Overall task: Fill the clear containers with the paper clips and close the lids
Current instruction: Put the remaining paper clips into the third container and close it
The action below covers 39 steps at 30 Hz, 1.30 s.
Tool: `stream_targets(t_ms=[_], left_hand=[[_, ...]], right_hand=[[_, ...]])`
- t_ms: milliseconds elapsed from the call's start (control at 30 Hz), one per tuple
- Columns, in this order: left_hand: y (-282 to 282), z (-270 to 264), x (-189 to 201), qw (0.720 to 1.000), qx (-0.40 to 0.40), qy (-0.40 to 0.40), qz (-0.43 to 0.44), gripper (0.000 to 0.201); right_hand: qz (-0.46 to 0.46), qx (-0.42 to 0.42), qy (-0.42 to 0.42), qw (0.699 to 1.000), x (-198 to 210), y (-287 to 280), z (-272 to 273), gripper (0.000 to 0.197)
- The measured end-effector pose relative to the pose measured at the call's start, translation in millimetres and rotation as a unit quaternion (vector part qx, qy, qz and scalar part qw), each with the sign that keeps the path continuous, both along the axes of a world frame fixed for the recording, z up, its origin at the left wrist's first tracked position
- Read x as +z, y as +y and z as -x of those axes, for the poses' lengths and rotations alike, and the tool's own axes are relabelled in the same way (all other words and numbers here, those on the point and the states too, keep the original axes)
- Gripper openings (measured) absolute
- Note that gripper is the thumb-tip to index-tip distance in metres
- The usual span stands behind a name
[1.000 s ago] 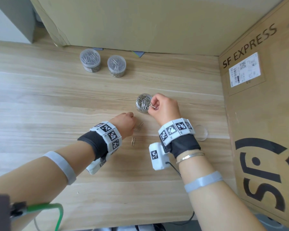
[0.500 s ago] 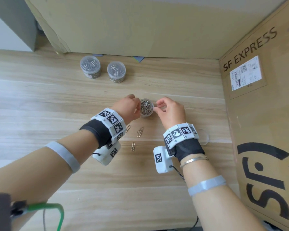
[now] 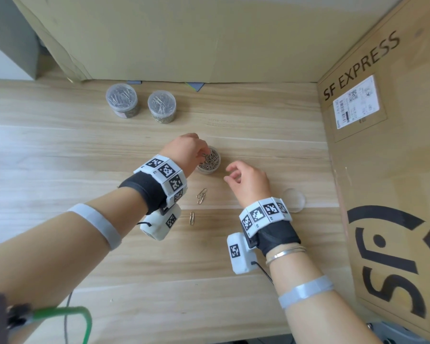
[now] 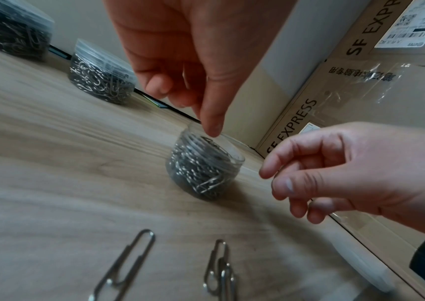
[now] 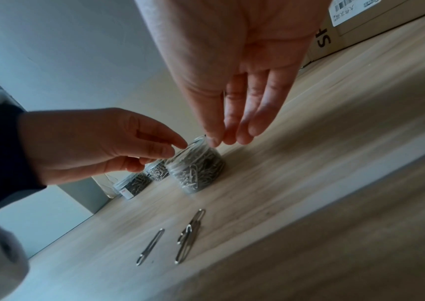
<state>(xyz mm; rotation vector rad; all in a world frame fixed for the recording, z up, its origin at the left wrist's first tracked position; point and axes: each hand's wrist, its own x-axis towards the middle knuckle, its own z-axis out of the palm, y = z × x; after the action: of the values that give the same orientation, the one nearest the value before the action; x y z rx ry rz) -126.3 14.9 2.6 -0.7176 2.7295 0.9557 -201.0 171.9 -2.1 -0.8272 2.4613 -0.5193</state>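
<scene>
While my left hand (image 3: pixel 189 155) tucks clips into the open container (image 3: pixel 209 161), my right hand (image 3: pixel 248 180) hangs loose, empty, toward the lid (image 3: pixel 294 200).

right hand (image 5: pixel 234 97) above open container (image 5: pixel 196 169), left hand (image 5: pixel 98 142) at rim, loose clips (image 5: pixel 185 238)

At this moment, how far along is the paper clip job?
Done: two lidded containers stand full at the back. In hand: the open container is nearly full; the left hand reaches fingertips into its mouth, whether holding a clip is unclear. The right hand hangs beside it, holding nothing. Left: the loose clips on the table, then the lid.
</scene>
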Motion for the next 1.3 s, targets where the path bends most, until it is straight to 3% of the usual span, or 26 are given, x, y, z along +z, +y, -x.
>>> stream_targets(t_ms=[133,333,433,567,933,1133,1300], left_hand=[[-1,-17,0,0.999,0.021,0.031,0.009,0.013],[2,-44,-12,0.994,-0.037,-0.105,-0.002,0.012],[9,-53,-16,0.991,-0.038,-0.129,-0.004,0.009],[18,-58,-24,0.992,-0.031,-0.122,-0.002,0.018],[25,-59,-27,0.99,-0.018,-0.138,-0.017,0.012],[26,-57,-28,0.988,-0.044,-0.148,-0.005,0.014],[23,-49,-14,0.997,-0.009,-0.072,-0.008,0.012]], right_hand=[[-0.027,0.052,-0.041,0.997,-2,-3,-9,0.013],[-0.042,0.124,-0.049,0.99,-11,-5,-29,0.029],[-0.064,0.131,-0.035,0.989,-14,-8,-36,0.033],[-0.081,0.126,-0.011,0.989,-19,-12,-44,0.028],[-0.164,0.187,0.021,0.968,-22,-19,-46,0.021],[-0.146,0.211,0.012,0.967,-17,-14,-43,0.016],[-0.142,0.218,0.016,0.965,-12,-9,-41,0.017]])
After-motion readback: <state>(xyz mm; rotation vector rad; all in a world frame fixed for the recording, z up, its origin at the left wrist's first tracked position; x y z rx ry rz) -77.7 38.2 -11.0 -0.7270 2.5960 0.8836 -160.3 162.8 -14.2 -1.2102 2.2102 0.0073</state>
